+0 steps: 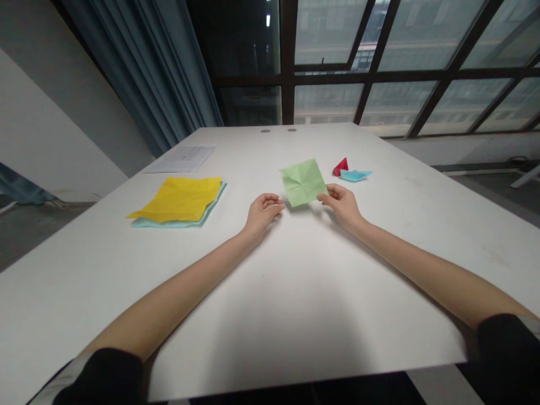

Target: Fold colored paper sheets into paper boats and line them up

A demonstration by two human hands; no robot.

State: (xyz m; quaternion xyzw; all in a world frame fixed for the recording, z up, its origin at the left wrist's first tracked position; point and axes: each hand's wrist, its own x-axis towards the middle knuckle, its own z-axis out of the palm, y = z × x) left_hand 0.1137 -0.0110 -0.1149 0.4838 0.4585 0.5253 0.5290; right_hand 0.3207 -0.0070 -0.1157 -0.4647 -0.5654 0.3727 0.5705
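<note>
A light green creased square of paper (302, 181) is held up off the white table (295, 292). My right hand (342, 203) pinches its lower right corner between thumb and fingers. My left hand (264, 211) rests just left of the sheet with its fingers curled, and nothing shows in it; its fingertips sit close to the paper's lower left edge without clearly touching it.
A yellow sheet (181, 198) lies on a light blue stack (175, 222) at the left. A white printed page (183, 158) lies further back. A folded red piece (341, 166) and a folded blue piece (355, 175) sit behind my right hand. Windows and a curtain stand beyond the table.
</note>
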